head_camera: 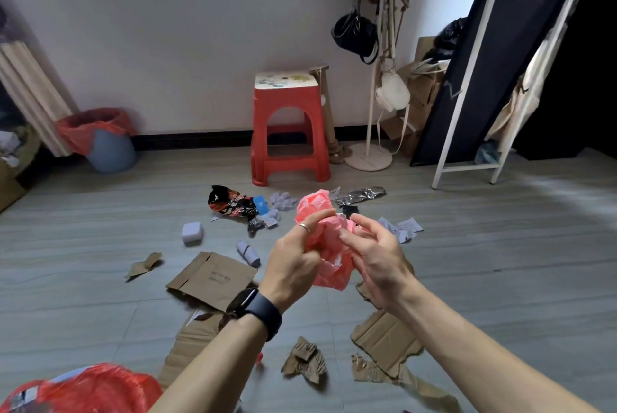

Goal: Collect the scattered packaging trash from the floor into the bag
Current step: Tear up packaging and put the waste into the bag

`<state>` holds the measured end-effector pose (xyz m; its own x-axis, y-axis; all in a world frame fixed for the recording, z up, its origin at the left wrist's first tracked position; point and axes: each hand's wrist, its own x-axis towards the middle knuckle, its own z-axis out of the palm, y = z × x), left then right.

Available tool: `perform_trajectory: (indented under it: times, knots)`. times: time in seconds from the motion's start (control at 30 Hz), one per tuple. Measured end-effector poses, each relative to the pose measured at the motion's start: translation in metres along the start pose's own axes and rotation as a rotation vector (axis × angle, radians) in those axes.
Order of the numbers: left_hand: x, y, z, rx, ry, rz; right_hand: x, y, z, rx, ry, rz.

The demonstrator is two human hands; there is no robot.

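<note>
**Pink plastic bag** [332, 269]: frame centre, held above floor, crumpled between both hands. Thin film, probably featherlight, limp and slippery; best taken at mouth edge.
**Left grip** [293, 262]: clamped on bunched film.
**Right grip** [374, 265]: pinching opposite fold.
**Lower frame:** cardboard mailer [213, 279] and torn cardboard [384, 339], likely stiff and light; lift by edge.
**Mid-frame:** snack wrapper [232, 202], foil wrapper [360, 195], paper scraps [405, 227], likely crinkly and near weightless.
**Room:** smooth grey plank floor [100, 229]; red stool [287, 132] and lined bin [107, 142] by white wall.

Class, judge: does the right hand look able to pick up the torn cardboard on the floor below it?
Probably not yet: the right hand and left hand both grip the pink bag; nothing covers the torn cardboard.
</note>
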<state>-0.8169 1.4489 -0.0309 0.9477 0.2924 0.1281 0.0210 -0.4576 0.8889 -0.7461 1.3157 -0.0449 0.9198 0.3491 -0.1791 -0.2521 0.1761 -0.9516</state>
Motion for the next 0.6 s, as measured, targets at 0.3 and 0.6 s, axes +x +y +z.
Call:
perform_trajectory:
  times: [0.3,0.6]
  knots:
    - [-0.001,0.022,-0.001,-0.404,-0.383,-0.166,0.003,-0.014,-0.020,0.116,-0.151,0.073]
    - [0.009,-0.011,-0.028,0.433,-0.146,0.016,0.000,-0.008,-0.008,-0.033,-0.286,0.041]
